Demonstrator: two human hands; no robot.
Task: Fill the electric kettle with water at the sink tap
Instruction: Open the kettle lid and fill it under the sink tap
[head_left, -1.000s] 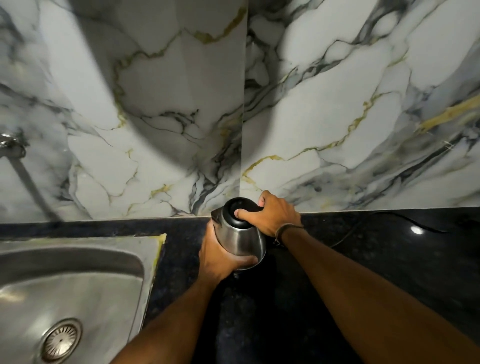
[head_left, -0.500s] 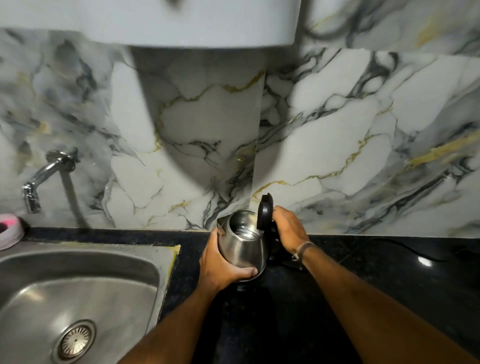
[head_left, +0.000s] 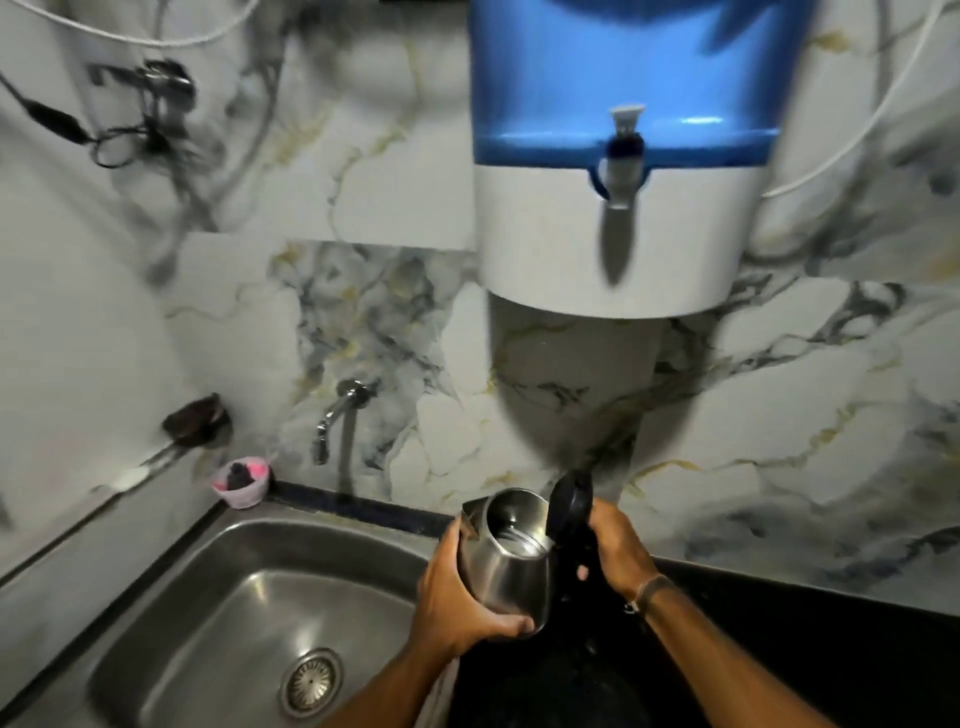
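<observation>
A small steel electric kettle (head_left: 511, 564) is held at the right edge of the sink, its black lid (head_left: 570, 499) flipped up and its inside showing. My left hand (head_left: 457, 597) wraps the kettle's body from the left. My right hand (head_left: 615, 545) grips its black handle on the right. The steel sink (head_left: 244, 587) lies lower left, with a round drain (head_left: 310, 680). A chrome wall tap (head_left: 335, 421) sticks out above the sink's back edge, left of the kettle; no water runs from it.
A blue and white water purifier (head_left: 618, 156) with a small spout (head_left: 621, 171) hangs on the marble wall above the kettle. A pink cup (head_left: 241, 480) sits at the sink's back left corner. Black countertop (head_left: 779, 649) stretches right. Cables hang upper left.
The lid was shut a second ago and now stands open. The kettle has come left, toward the sink's edge. The view has risen, showing the purifier and tap.
</observation>
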